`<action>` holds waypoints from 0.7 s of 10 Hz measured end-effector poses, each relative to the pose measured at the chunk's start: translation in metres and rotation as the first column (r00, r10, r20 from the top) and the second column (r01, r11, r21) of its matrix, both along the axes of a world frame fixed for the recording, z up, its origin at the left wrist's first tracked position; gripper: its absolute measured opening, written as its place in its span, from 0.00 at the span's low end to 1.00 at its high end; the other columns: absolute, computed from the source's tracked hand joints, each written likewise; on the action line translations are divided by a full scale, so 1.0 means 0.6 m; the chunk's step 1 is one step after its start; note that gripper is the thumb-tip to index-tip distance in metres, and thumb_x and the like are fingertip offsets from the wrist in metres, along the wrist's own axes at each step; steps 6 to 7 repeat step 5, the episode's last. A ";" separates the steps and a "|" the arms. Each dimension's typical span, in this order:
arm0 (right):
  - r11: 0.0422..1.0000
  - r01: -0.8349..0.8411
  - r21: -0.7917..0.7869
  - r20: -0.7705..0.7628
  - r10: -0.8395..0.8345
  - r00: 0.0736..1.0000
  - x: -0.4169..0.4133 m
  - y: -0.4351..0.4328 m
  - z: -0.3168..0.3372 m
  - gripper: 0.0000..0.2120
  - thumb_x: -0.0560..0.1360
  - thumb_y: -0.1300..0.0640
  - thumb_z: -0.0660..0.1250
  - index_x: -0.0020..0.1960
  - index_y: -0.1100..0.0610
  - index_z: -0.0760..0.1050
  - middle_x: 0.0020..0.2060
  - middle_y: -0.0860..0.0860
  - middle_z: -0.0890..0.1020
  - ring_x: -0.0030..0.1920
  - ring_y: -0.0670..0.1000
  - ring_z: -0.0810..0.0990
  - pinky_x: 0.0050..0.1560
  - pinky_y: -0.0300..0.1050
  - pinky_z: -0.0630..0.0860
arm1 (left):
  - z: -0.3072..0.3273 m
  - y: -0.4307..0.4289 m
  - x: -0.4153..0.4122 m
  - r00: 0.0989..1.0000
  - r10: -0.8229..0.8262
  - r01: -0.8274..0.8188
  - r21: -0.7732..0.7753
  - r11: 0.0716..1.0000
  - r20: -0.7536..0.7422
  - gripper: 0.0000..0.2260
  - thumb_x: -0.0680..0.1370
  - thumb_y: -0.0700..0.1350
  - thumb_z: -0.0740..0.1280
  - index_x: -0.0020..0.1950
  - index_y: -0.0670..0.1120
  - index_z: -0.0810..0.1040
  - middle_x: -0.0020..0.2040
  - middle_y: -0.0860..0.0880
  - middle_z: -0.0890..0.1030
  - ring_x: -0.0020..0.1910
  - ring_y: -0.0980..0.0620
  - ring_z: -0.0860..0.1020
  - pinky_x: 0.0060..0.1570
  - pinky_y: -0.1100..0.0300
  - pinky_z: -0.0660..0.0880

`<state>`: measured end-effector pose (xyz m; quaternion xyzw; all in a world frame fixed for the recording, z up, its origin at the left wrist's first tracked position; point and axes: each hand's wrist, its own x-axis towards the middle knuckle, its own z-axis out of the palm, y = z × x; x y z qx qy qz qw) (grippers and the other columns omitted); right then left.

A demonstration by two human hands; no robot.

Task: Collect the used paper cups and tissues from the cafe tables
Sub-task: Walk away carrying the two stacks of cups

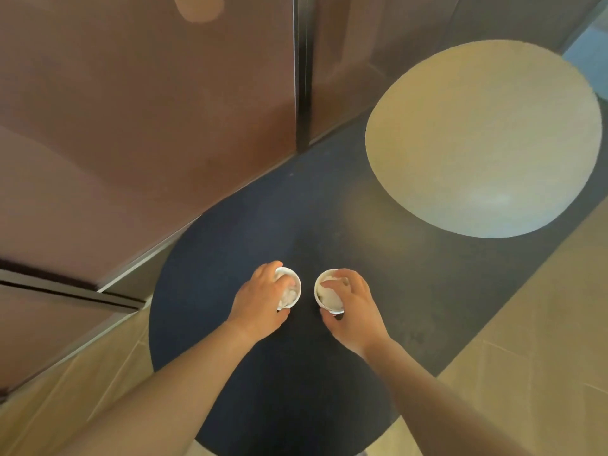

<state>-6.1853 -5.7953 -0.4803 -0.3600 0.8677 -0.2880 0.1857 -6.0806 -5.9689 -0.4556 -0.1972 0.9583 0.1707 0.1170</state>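
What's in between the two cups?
Nothing. The head view shows only a bare strip of the dark table between the left cup and the right cup.

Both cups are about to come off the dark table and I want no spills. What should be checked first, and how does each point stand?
1. Left hand grips left cup: ok.
2. Right hand grips right cup: ok.
3. Both cups upright: ok.
4. Left tissue sits inside its cup: ok.
5. Right tissue sits inside its cup: ok.
6. No liquid under the tissues: cannot tell.
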 end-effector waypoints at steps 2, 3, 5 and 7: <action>0.999 0.000 0.050 0.004 0.000 1.000 0.000 -0.001 -0.011 0.20 0.70 0.55 0.72 0.60 0.48 0.72 0.65 0.46 0.65 0.69 0.51 0.61 0.60 0.39 0.70 | -0.015 -0.004 -0.007 1.000 -0.010 0.010 0.032 0.999 0.006 0.28 0.72 0.53 0.72 0.68 0.52 0.65 0.74 0.52 0.57 0.72 0.50 0.59 0.62 0.55 0.71; 0.997 -0.004 0.075 -0.021 0.005 1.000 0.001 -0.008 0.004 0.21 0.69 0.54 0.73 0.60 0.47 0.72 0.67 0.46 0.64 0.71 0.51 0.58 0.63 0.45 0.70 | -0.007 -0.003 -0.003 1.000 -0.025 0.025 0.024 0.999 -0.004 0.29 0.71 0.55 0.72 0.68 0.51 0.65 0.75 0.51 0.57 0.73 0.49 0.58 0.65 0.53 0.69; 1.000 0.020 0.020 -0.098 -0.018 0.995 0.019 -0.006 0.055 0.19 0.70 0.49 0.70 0.59 0.44 0.72 0.67 0.45 0.66 0.69 0.49 0.62 0.53 0.43 0.75 | 0.033 0.002 0.012 0.991 -0.067 0.066 -0.004 0.998 -0.115 0.24 0.76 0.55 0.65 0.70 0.51 0.63 0.75 0.51 0.58 0.73 0.51 0.59 0.65 0.55 0.68; 1.000 0.020 0.020 -0.098 -0.018 0.995 0.019 -0.006 0.055 0.19 0.70 0.49 0.70 0.59 0.44 0.72 0.67 0.45 0.66 0.69 0.49 0.62 0.53 0.43 0.75 | 0.033 0.002 0.012 0.991 -0.067 0.066 -0.004 0.998 -0.115 0.24 0.76 0.55 0.65 0.70 0.51 0.63 0.75 0.51 0.58 0.73 0.51 0.59 0.65 0.55 0.68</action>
